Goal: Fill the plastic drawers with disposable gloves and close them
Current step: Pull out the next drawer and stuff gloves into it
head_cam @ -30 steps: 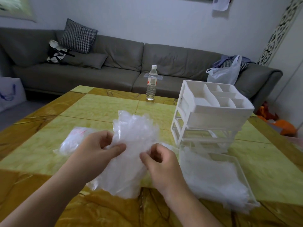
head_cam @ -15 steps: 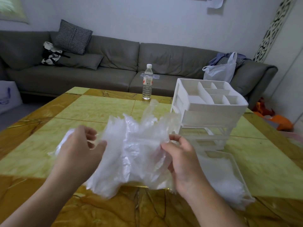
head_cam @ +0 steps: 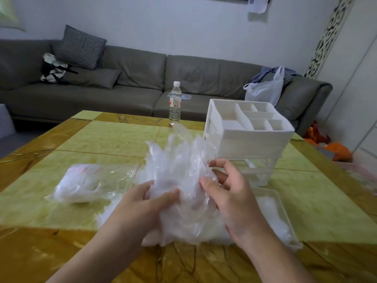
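Hands moved closer | left hand (head_cam: pixel 142 203), right hand (head_cam: pixel 230 199) grip glove bundle (head_cam: pixel 183 180) | drawer (head_cam: pixel 279 203) holds gloves

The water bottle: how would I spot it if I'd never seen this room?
Find the yellow-green table before the grey sofa. At its far edge, left of the white drawer unit, stands the water bottle, the only clear upright thing there, with a white cap.

Gloves (head_cam: pixel 183 180) between bag (head_cam: pixel 81 182) left, drawer (head_cam: pixel 273 213) right; organizer (head_cam: pixel 248 135) behind drawer.
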Action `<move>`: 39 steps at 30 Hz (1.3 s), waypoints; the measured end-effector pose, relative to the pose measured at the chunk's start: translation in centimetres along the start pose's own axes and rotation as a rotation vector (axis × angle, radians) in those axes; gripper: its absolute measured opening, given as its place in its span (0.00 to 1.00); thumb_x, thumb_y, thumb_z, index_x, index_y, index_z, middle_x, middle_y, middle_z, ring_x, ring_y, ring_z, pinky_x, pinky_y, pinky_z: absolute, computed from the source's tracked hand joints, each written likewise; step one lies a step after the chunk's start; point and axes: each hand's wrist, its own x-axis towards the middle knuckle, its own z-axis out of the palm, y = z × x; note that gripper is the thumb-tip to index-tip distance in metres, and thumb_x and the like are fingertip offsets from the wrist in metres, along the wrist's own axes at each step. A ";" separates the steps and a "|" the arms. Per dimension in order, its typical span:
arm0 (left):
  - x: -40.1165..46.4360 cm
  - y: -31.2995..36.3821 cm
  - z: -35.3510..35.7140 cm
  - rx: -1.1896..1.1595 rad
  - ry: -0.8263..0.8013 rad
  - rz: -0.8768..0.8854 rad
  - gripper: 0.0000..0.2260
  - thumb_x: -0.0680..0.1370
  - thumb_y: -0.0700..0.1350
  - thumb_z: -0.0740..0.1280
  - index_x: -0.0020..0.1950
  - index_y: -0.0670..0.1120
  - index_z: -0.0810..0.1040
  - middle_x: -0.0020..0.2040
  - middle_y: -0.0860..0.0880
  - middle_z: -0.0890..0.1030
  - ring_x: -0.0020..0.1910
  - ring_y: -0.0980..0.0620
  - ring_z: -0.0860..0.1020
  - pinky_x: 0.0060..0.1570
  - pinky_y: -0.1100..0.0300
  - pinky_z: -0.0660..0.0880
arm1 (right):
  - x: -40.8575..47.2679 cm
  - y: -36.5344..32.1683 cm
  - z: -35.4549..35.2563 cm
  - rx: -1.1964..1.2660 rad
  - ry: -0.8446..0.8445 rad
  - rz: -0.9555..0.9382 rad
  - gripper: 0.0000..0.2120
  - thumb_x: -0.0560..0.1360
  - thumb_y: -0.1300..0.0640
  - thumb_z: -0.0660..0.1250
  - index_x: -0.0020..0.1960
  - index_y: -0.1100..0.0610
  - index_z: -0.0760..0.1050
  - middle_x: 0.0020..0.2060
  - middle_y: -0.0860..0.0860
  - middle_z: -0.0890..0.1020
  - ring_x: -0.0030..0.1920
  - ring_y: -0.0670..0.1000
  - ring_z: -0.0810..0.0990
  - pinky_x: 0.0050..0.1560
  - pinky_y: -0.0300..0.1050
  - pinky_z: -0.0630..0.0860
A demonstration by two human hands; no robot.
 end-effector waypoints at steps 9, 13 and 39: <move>0.2 0.0 0.0 -0.016 0.150 0.238 0.15 0.77 0.36 0.72 0.61 0.50 0.83 0.45 0.38 0.87 0.40 0.44 0.85 0.38 0.55 0.82 | 1.1 0.2 -1.5 0.439 0.160 0.086 0.35 0.62 0.66 0.81 0.68 0.61 0.76 0.64 0.65 0.82 0.60 0.67 0.85 0.67 0.69 0.78; 0.3 -0.2 -0.3 -0.026 0.156 0.293 0.17 0.75 0.35 0.72 0.62 0.50 0.83 0.46 0.40 0.87 0.42 0.47 0.86 0.39 0.60 0.82 | 0.2 -0.7 -1.1 0.490 -0.049 0.272 0.32 0.69 0.59 0.82 0.67 0.72 0.77 0.62 0.68 0.83 0.63 0.67 0.83 0.73 0.64 0.74; 0.0 0.2 -0.4 0.021 -0.097 -0.007 0.23 0.72 0.57 0.77 0.53 0.37 0.87 0.46 0.37 0.87 0.43 0.41 0.86 0.49 0.48 0.79 | -0.1 0.2 -1.1 0.083 0.095 0.078 0.03 0.76 0.62 0.77 0.49 0.62 0.86 0.46 0.68 0.87 0.51 0.71 0.86 0.56 0.69 0.83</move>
